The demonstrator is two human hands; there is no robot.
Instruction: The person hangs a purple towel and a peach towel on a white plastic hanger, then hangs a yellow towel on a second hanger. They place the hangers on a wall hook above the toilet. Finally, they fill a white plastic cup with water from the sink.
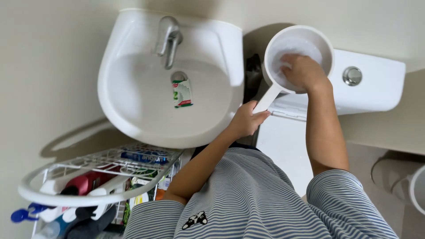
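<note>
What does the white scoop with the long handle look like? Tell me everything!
The white scoop is a round, deep dipper that looks like plastic, with a thick rim and a straight flat handle slanting down to the left. It is held up over the white toilet tank, to the right of the sink. The left hand grips the handle's end. The right hand reaches inside the bowl, pressing on its pale, wet-looking bottom. Whether that hand holds anything cannot be told.

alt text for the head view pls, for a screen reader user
Seen from above, a person's left hand grips the handle of a white plastic dipper while the right hand reaches inside its bowl, above a white toilet tank. A white washbasin and a wire rack of bottles are alongside.
</note>
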